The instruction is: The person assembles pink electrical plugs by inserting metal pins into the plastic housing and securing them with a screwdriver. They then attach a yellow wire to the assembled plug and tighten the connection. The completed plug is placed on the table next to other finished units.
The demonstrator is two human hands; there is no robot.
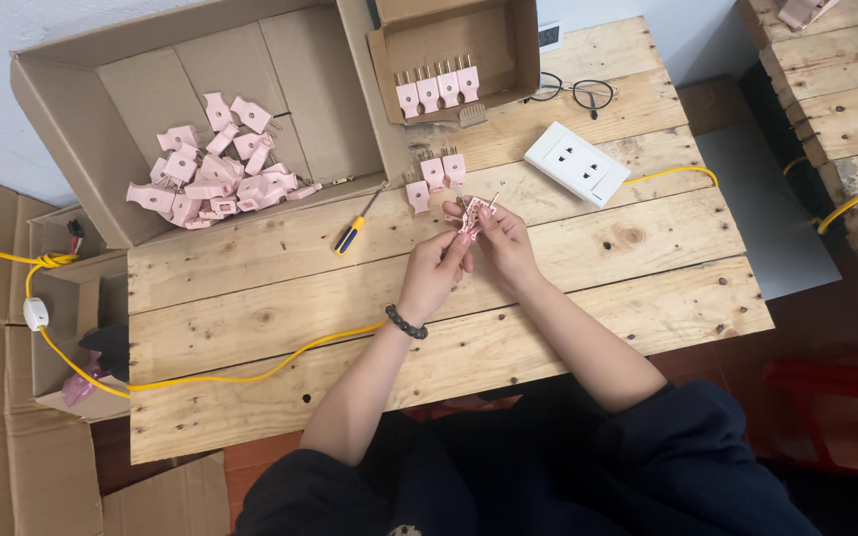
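Note:
Both hands meet over the middle of the wooden table (250, 298), holding one small pink plug part (471, 215) between them. My left hand (436, 270), with a dark bead bracelet at the wrist, grips it from below. My right hand (504, 240) pinches it from the right, with a thin metal pin sticking up near the fingertips. Just beyond the hands lie three pink plugs (435, 176) with metal prongs. A screwdriver (357, 224) with a blue and yellow handle rests to the left of the hands.
A big open cardboard box (81, 119) at the back left holds a heap of pink plug shells (213, 169). A smaller box (508, 40) holds a row of finished plugs (437, 85). A white socket strip (576, 164), glasses (578, 92) and a yellow cable (250, 375) lie on the table.

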